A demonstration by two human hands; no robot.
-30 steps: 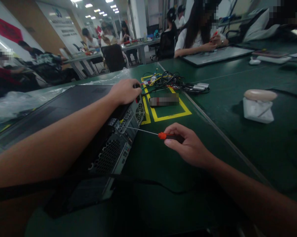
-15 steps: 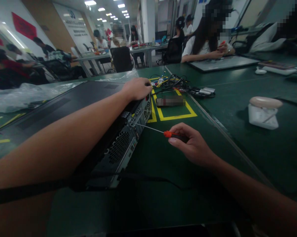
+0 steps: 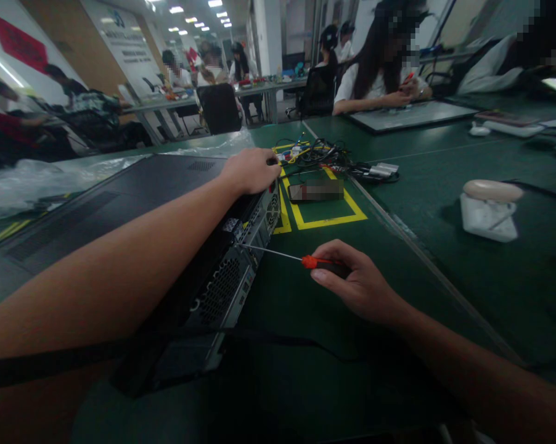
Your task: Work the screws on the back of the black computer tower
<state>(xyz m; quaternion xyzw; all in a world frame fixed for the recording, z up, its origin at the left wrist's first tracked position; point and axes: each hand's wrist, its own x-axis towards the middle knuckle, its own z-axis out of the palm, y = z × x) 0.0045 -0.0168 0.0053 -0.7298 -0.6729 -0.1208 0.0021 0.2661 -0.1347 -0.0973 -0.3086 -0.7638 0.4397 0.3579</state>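
A black desktop computer case (image 3: 167,179) lies on its side on the green table, its rear panel (image 3: 220,287) with vent holes and ports facing right. My left hand (image 3: 251,169) is closed over the case's far rear corner, fingers bent at the edge; a small dark piece shows by the fingertips, too unclear to name. In my right hand (image 3: 352,280) is a screwdriver (image 3: 309,262) with a red and black handle, held between thumb and fingers. Its thin shaft points left, and the tip meets the rear panel near mid-height; the exact contact spot is too small to make out.
Beyond the case lies a tangle of cables (image 3: 322,153), with a dark box-like object (image 3: 317,190) inside yellow tape (image 3: 328,222). A white case with a beige lid (image 3: 490,209) stands right. Clear plastic wrap (image 3: 51,182) lies left. A black strap (image 3: 278,336) crosses the foreground. People sit beyond.
The view has shifted slightly, moving the scene a little left. The screwdriver stays in my right hand with its tip at the rear panel; my left hand remains on the case's corner.
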